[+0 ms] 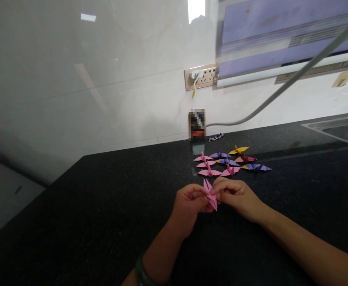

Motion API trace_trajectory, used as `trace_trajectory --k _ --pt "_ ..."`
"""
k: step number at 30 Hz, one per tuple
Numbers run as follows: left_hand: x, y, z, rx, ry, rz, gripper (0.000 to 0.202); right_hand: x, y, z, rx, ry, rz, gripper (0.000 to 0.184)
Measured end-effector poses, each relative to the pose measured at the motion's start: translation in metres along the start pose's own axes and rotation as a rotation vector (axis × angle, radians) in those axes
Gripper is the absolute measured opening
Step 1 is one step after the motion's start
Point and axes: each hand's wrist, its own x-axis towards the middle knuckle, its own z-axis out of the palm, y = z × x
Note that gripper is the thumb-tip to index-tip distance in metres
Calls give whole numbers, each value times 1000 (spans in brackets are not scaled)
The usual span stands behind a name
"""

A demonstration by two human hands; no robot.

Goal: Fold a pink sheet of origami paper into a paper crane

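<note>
A pink folded paper piece (212, 200), pointed at both ends with a split upper tip, is held between my two hands above the dark counter. My left hand (189, 204) pinches its left side, thumb in front. From the right, my right hand (236, 195) grips it with thumb and forefinger. Just beyond the fingers sit several finished paper cranes: a pink crane (209, 172), a purple crane (256, 168), a dark red crane (245, 159) and a yellow crane (238, 150) among them. Parts of the held paper are hidden by my fingers.
The black countertop (108, 198) meets a pale tiled wall. Against the wall stands a small blurred-out box (197, 125), with a beaded strand (216, 138) beside it. A grey cable (269, 101) hangs across the right. A clear plastic object (337, 129) lies at the right.
</note>
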Motion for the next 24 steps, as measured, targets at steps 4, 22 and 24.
trace_trajectory --k 4,22,24 --pt "1 0 -1 -34 -7 -81 13 0 -2 -1 -136 -12 -88 15" --pt "5 -11 -8 443 57 171 27 2 2 4 -16 -68 220 23" --pt "5 -11 -8 490 49 166 21 2 2 4 -41 -68 197 22"
